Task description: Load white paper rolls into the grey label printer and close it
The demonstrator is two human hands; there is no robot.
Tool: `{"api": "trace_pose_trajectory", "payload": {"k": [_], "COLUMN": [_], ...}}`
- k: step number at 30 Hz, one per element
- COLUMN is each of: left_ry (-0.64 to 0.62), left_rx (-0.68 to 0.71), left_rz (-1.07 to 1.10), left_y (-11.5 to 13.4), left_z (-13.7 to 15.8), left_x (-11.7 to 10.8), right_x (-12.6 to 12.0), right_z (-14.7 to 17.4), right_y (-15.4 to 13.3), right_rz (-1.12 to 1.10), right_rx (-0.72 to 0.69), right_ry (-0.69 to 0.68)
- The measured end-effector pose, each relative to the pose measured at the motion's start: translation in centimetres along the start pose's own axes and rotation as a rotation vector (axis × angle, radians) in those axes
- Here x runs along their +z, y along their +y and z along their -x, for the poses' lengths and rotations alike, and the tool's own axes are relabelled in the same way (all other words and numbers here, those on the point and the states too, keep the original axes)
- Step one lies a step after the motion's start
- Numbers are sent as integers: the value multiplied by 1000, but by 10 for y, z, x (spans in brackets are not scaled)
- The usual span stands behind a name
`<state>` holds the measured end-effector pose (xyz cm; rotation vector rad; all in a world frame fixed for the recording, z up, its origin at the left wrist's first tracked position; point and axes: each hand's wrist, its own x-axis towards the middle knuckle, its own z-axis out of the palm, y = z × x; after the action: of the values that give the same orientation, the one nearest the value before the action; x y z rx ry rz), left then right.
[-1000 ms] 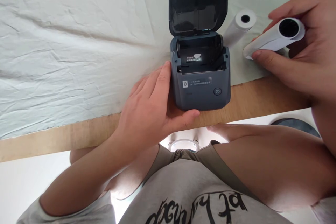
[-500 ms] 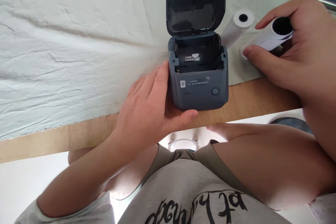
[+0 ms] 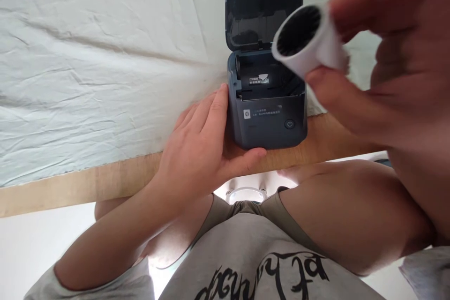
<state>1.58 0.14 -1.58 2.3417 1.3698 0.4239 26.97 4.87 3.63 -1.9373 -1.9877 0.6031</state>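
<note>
There is one left hand (image 3: 198, 145) and one right hand (image 3: 404, 70) — two in all. I count one Bluetooth printer (image 3: 269, 133), with one lid (image 3: 265, 9), one power button (image 3: 289, 124) and one Bluetooth symbol (image 3: 246, 114). One paper roll (image 3: 326, 49) shows, and with it one cloth (image 3: 105, 56), one wooden tabletop (image 3: 123, 179), one lettered T-shirt (image 3: 242, 243), one pair of shorts (image 3: 297, 218) — and two bare thighs (image 3: 351, 201).

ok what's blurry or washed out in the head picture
Head view: the right hand and white roll are blurred; head view: the left hand and dark device look sharper; head view: washed-out glare below the wooden edge.
</note>
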Motion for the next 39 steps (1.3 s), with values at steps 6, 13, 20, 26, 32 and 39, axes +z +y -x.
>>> {"api": "trace_pose_trajectory", "payload": {"k": [6, 13, 20, 26, 32, 39], "left_ry": [21, 26, 69, 116, 35, 69], "left_rx": [47, 43, 87, 185, 139, 180], "left_rz": [-15, -11, 4, -17, 9, -1], "left_y": [-1, -1, 1, -1, -1, 1], "left_z": [3, 2, 4, 6, 5, 4], "left_x": [0, -2, -1, 0, -6, -4], "right_x": [9, 12, 8, 11, 9, 10], "right_z": [-10, -11, -6, -2, -13, -27], "right_y": [-6, 1, 1, 7, 13, 8], "right_rz": [150, 344, 227, 115, -24, -111], "right_rx": [-292, -309, -533, -664, -464, -472], "right_ry": [50, 89, 81, 41, 119, 117]}}
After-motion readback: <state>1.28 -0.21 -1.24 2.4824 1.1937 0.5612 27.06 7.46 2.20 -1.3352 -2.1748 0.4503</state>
